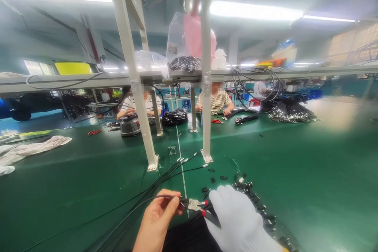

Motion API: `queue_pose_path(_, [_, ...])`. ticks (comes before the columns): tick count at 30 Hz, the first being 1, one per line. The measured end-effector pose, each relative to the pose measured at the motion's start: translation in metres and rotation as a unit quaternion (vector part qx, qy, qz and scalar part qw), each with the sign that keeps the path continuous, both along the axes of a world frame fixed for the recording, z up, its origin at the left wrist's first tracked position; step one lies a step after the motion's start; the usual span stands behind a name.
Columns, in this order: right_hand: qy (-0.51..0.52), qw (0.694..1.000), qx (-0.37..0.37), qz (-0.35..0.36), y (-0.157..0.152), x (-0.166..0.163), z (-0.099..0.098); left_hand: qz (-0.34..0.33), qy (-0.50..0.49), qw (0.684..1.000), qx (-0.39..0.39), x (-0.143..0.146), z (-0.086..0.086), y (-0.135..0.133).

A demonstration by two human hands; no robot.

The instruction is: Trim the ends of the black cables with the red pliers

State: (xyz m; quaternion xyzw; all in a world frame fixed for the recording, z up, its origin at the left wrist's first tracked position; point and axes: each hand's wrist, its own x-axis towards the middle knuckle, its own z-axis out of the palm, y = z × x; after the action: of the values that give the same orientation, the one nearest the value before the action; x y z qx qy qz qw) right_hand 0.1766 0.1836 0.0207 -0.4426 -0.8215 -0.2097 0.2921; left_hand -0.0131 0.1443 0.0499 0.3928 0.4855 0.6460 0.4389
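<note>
My bare left hand (pixel 161 218) pinches a thin black cable (pixel 144 201) between thumb and fingers. In my white-gloved right hand (pixel 238 216) is a pair of pliers (pixel 195 204) with a silvery pivot and red-and-black handles. Its jaws point left and meet the cable's end at my left fingertips; what exactly sits between the jaws is hidden. Beyond my hands, several more black cables (pixel 165 180) lie across the green table, their pale tips pointing away from me. Small black pieces (pixel 213 180) are scattered just past the glove, and a long row of black connectors (pixel 261 206) runs along its right side.
Two white metal posts (pixel 206 126) rise from the green table (pixel 310 165), carrying a shelf (pixel 71 82). Two people in striped shirts sit across the table, near cable bundles (pixel 175 117) and red-handled tools (pixel 217 121). A white cloth (pixel 38 149) lies at left.
</note>
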Motion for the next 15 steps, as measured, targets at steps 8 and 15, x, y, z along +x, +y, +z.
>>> queue_pose_path(8, [0.018,0.999,0.034,-0.001,0.0020,0.0001,0.0014,0.019,0.012,1.000,0.005,0.0054,0.0004,0.0005])
queue_pose_path(15, [-0.019,0.999,-0.024,-0.011,0.0058,0.0011,-0.0029,0.027,0.013,1.000,0.000,0.0110,0.0016,-0.0043])
